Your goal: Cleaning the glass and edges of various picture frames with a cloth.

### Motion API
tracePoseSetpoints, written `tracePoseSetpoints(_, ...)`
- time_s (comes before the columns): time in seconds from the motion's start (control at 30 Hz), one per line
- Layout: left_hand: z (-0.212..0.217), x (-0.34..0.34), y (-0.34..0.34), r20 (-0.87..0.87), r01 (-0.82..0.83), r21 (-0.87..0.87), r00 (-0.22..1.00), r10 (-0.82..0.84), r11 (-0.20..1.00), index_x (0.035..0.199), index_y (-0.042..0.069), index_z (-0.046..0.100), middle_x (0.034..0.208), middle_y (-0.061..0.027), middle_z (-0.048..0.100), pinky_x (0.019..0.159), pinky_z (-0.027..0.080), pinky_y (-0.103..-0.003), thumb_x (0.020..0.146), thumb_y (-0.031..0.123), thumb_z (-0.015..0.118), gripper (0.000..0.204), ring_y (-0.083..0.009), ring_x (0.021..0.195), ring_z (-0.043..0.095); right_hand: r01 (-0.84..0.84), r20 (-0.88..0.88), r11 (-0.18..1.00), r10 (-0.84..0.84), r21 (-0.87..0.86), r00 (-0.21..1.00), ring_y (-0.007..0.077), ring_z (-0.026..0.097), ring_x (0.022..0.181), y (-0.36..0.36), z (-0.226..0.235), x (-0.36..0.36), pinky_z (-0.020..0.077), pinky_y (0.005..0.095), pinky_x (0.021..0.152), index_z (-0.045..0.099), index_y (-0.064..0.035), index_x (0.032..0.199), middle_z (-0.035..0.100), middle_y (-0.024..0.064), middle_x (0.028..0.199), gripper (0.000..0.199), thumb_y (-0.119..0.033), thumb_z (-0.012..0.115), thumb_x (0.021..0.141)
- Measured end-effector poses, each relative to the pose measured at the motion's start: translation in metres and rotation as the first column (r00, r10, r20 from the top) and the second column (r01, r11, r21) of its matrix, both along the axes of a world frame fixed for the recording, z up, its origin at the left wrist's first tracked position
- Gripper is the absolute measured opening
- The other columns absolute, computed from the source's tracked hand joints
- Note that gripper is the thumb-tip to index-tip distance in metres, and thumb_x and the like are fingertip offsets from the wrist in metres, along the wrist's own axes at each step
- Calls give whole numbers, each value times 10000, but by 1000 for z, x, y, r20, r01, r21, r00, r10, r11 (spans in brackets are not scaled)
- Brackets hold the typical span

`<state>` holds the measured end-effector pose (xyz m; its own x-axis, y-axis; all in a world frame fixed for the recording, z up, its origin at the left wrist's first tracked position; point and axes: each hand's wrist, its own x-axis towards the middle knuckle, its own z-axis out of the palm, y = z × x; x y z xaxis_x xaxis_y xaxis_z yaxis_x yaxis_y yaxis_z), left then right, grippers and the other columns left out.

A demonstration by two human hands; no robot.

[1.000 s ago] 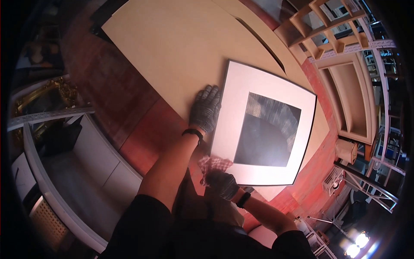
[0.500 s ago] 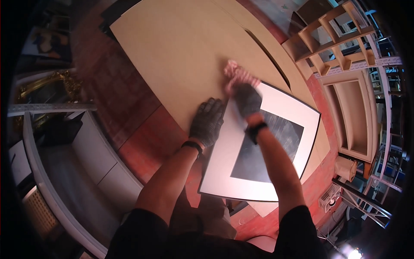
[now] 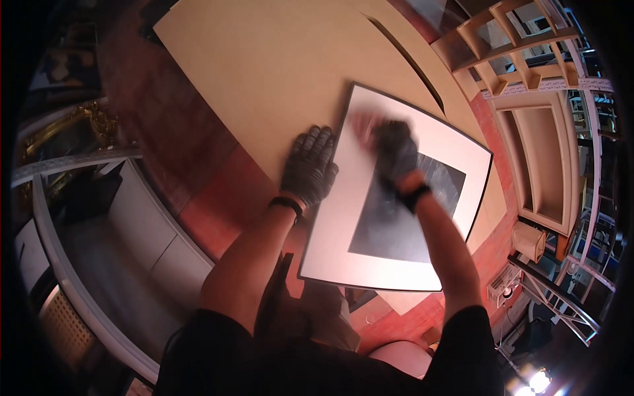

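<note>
A framed picture (image 3: 330, 244) with a thin black edge, a wide white border and a dark middle lies on a large tan board (image 3: 264, 72). My right hand (image 3: 397, 148), in a dark glove, is closed on a pinkish cloth (image 3: 363, 129) over the far left part of the white border; both are smeared by motion. Beside the frame's left edge, my left hand (image 3: 308, 166), also gloved, rests flat with its fingers stretched away from me. Its thumb side meets the frame's edge.
A long dark slot (image 3: 409, 59) runs along the board's right part. A wooden shelf unit (image 3: 489, 46) and a pale open case (image 3: 541, 165) stand at right. Left are a grey cabinet (image 3: 142, 218) and a gold ornate frame (image 3: 79, 135). A lamp (image 3: 538, 381) shines at lower right.
The cloth in my right hand has moved from the frame's far left corner onto the white border, uncovering that corner. My left hand has shifted slightly leftward and away from me.
</note>
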<state>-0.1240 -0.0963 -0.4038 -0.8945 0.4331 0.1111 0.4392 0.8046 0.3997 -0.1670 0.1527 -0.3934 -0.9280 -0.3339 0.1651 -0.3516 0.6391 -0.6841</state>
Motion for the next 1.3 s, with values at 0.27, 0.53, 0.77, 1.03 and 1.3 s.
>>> tracePoseSetpoints(0.27,3,-3,2,33,2,-34,999,-1,999,1499,-14,412,1589,-190,368,1236,183,-504,932,286,549,655,-355,1488,310,-98,43,942,89,322,995,338,642,1050,-17,7,125,511,442,938,688,-102,1134,686,139,1088,247,-178,644,903)
tracePoseSetpoints(0.53,0,-3,2,12,7,-73,1000,-7,997,1506,-11,403,1593,-187,365,1237,179,-501,947,294,516,647,-359,1488,309,-170,181,955,127,244,975,345,655,981,8,18,169,522,438,873,689,-87,1053,693,151,1010,195,-166,641,881)
tracePoseSetpoints(0.77,-2,-3,-1,-68,12,-75,998,-17,997,1475,-10,446,1572,-182,400,1228,212,-496,958,301,499,605,-353,1462,353,316,-227,877,-246,362,942,353,660,949,74,8,-31,529,436,834,690,-87,1014,695,153,975,177,-159,640,860)
tracePoseSetpoints(1.03,-2,-1,1,-43,-10,-79,999,6,997,1488,3,432,1586,-162,382,1230,208,-485,969,315,494,609,-332,1476,334,-137,194,966,94,218,976,319,666,960,17,24,314,548,400,766,628,-104,1265,624,162,1308,383,-234,640,905)
tracePoseSetpoints(1.3,-9,0,-3,-41,19,-86,999,-23,996,1522,-12,378,1602,-178,354,1237,177,-498,973,270,487,626,-360,1488,305,101,-173,891,-26,443,985,285,657,995,126,-6,59,532,389,855,670,-93,1125,693,119,1091,224,-181,578,941)
